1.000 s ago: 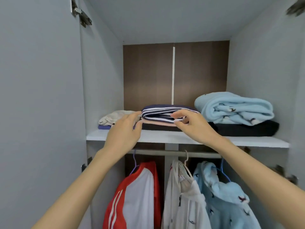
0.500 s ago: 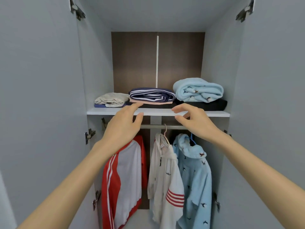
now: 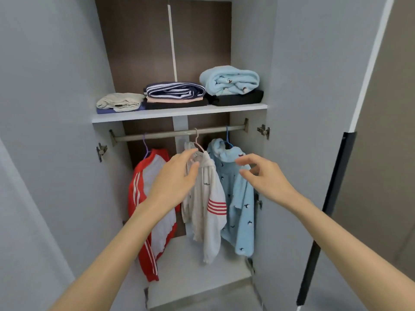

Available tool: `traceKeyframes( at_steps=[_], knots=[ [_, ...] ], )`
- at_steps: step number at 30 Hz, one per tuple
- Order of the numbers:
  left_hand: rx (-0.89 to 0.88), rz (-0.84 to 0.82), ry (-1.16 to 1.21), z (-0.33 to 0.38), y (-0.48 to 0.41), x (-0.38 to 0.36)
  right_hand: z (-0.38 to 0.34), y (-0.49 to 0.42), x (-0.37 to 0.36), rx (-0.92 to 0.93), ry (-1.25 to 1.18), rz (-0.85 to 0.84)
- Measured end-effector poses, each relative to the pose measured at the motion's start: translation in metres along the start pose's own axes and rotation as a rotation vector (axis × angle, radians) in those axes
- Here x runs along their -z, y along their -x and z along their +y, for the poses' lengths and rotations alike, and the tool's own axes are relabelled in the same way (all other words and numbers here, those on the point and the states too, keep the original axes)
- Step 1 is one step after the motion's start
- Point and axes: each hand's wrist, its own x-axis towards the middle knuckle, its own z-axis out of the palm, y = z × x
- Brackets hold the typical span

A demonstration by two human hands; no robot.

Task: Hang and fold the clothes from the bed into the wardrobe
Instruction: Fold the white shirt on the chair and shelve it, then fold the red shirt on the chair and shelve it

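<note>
**Open wardrobe [image 3: 303,108], head view.** The left hand [image 3: 177,176] and right hand [image 3: 265,176] are raised side by side before the hanging clothes. Their fingers are loose and slightly curved, and neither holds anything. A red-and-white jacket [image 3: 139,198] hangs behind the left hand, and a white hoodie [image 3: 208,209] hangs at its fingertips; contact cannot be judged. A light blue hooded jacket [image 3: 240,209] hangs behind the right hand. All three hang from the rail [image 3: 170,134] just above the hands. Higher, the shelf [image 3: 179,113] carries folded clothes:

- a beige garment [image 3: 120,101] up-left of the left hand;
- a navy striped garment [image 3: 175,90] above and between the hands;
- a light blue fleece [image 3: 229,80] on a black garment [image 3: 238,99] above the right hand.
</note>
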Motion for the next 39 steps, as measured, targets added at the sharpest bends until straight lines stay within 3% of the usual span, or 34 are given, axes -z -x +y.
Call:
traceKeyframes(
  at_steps=[8,24,32,39],
  knots=[
    [-0.090,-0.248,0.148,0.051,0.063,-0.063,0.029,0.135,0.031,-0.248,0.097,0.077],
    [-0.416,-0.766,0.367,0.272,0.211,-0.266,0.113,0.439,0.172,-0.778,0.225,0.458],
    [-0.353,-0.966,0.455,0.367,0.303,-0.359,0.176,0.583,0.211,-1.028,0.213,0.468],
    [-0.301,-1.098,0.470,0.388,0.382,-0.423,0.224,0.667,0.203,-1.178,0.151,0.439]
  ],
)
